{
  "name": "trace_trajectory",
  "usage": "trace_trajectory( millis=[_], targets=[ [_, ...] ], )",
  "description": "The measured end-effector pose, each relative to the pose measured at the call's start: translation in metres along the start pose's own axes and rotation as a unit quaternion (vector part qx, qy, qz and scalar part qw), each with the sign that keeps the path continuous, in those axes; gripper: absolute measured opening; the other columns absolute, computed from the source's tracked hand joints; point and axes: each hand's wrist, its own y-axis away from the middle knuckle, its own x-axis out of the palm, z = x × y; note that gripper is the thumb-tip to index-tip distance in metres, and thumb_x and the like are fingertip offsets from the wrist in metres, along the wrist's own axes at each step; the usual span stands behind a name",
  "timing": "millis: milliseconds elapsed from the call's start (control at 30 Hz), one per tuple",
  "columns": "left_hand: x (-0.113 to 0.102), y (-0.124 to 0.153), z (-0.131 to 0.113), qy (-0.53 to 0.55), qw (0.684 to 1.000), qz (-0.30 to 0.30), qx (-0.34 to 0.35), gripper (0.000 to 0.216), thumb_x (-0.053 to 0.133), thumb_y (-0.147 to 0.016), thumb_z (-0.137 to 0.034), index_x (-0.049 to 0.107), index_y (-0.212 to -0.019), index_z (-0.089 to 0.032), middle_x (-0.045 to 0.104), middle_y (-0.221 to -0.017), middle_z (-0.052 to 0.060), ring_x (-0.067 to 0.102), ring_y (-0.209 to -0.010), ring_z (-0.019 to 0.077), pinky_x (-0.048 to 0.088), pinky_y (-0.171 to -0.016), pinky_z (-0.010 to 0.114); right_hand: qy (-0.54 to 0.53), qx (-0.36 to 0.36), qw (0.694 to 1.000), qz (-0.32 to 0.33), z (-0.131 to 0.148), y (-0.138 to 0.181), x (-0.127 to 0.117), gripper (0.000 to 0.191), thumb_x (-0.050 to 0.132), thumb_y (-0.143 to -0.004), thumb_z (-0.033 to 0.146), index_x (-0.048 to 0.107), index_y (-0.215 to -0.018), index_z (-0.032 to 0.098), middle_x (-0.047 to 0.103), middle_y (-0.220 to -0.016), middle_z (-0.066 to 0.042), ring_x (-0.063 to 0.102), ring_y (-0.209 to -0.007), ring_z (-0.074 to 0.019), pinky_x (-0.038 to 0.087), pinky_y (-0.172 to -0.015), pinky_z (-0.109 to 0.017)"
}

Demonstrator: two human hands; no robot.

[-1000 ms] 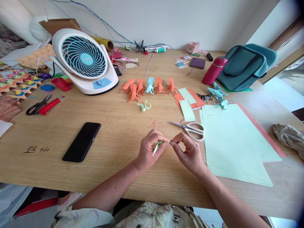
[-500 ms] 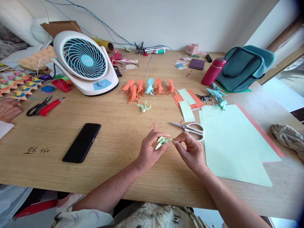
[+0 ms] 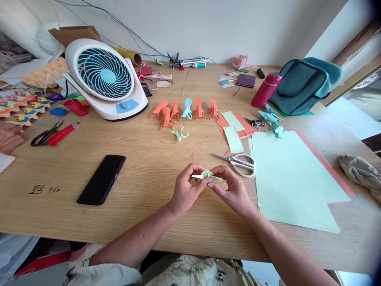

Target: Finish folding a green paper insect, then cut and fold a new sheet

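Between my two hands is a small pale green origami figure (image 3: 207, 174), with thin folded points sticking out to the left and right. My left hand (image 3: 188, 186) pinches its left part between thumb and fingers. From the other side, my right hand (image 3: 233, 188) grips it, both thumbs almost meeting beneath it. White-handled scissors (image 3: 242, 163) lie just beyond my right hand. Farther back, a similar green origami figure (image 3: 180, 134) rests on the table in front of several orange origami figures (image 3: 200, 109) and a blue one (image 3: 187, 109).
A black phone (image 3: 101, 179) lies at left, near black scissors (image 3: 44, 137) and a red cutter (image 3: 62, 134). Green paper sheets (image 3: 291, 178) cover the right side. A fan (image 3: 107, 79), a pink bottle (image 3: 267, 89) and a teal bag (image 3: 300, 87) stand behind. Another person's hand (image 3: 10, 138) rests far left.
The green figure has been turned in my fingers, so a pointed strip now extends left. My right hand has moved in closer to the left, from the thin tip to the figure's body.
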Motion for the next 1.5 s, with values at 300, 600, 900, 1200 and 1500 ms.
trace_trajectory(
  millis=[300, 600, 900, 1200, 1500],
  targets=[
    [-0.001, -0.001, -0.001, 0.066, 0.997, 0.031, -0.018, 0.018, 0.069, -0.087, -0.032, 0.065, -0.092, -0.015, 0.065, -0.086, 0.004, 0.064, -0.078, 0.0138, 0.053, -0.071, 0.025, -0.070, 0.044, 0.997, -0.005, -0.005, -0.001, 0.000, 0.011, 0.067, -0.090, 0.028, 0.061, -0.083, 0.022, 0.062, -0.079, 0.001, 0.056, -0.076, -0.0140, 0.045, -0.075, -0.028],
    [-0.002, -0.003, -0.003, 0.076, 0.996, 0.043, -0.015, 0.017, 0.069, -0.086, -0.029, 0.070, -0.096, -0.015, 0.068, -0.095, 0.005, 0.068, -0.079, 0.0142, 0.058, -0.073, 0.026, -0.190, 0.090, 0.978, 0.007, -0.008, -0.002, -0.001, 0.017, 0.068, -0.090, 0.036, 0.059, -0.088, 0.022, 0.059, -0.079, 0.001, 0.053, -0.069, -0.0129, 0.043, -0.064, -0.026],
    [-0.001, 0.000, -0.003, -0.014, 1.000, 0.009, -0.009, 0.008, 0.070, -0.084, -0.023, 0.067, -0.088, -0.016, 0.071, -0.086, 0.003, 0.068, -0.076, 0.0134, 0.056, -0.072, 0.023, -0.142, 0.115, 0.982, 0.036, -0.003, -0.001, 0.003, 0.031, 0.070, -0.085, 0.049, 0.055, -0.084, 0.021, 0.054, -0.075, 0.001, 0.050, -0.067, -0.0139, 0.044, -0.062, -0.027],
    [0.000, 0.000, -0.009, 0.039, 0.997, 0.043, -0.054, 0.014, 0.067, -0.088, -0.030, 0.065, -0.087, -0.016, 0.068, -0.080, 0.001, 0.068, -0.068, 0.0129, 0.057, -0.066, 0.023, -0.154, 0.117, 0.981, 0.014, -0.003, -0.001, 0.002, 0.033, 0.075, -0.083, 0.042, 0.049, -0.076, 0.022, 0.051, -0.069, 0.004, 0.047, -0.064, -0.0130, 0.039, -0.060, -0.026],
    [-0.001, -0.002, -0.009, 0.049, 0.994, 0.080, -0.052, 0.018, 0.066, -0.088, -0.034, 0.064, -0.088, -0.015, 0.064, -0.082, 0.003, 0.064, -0.073, 0.0135, 0.055, -0.067, 0.024, -0.178, 0.136, 0.974, 0.024, -0.002, -0.003, -0.002, 0.042, 0.079, -0.076, 0.050, 0.048, -0.074, 0.022, 0.049, -0.067, 0.004, 0.045, -0.061, -0.0122, 0.039, -0.056, -0.025]
  ],
)
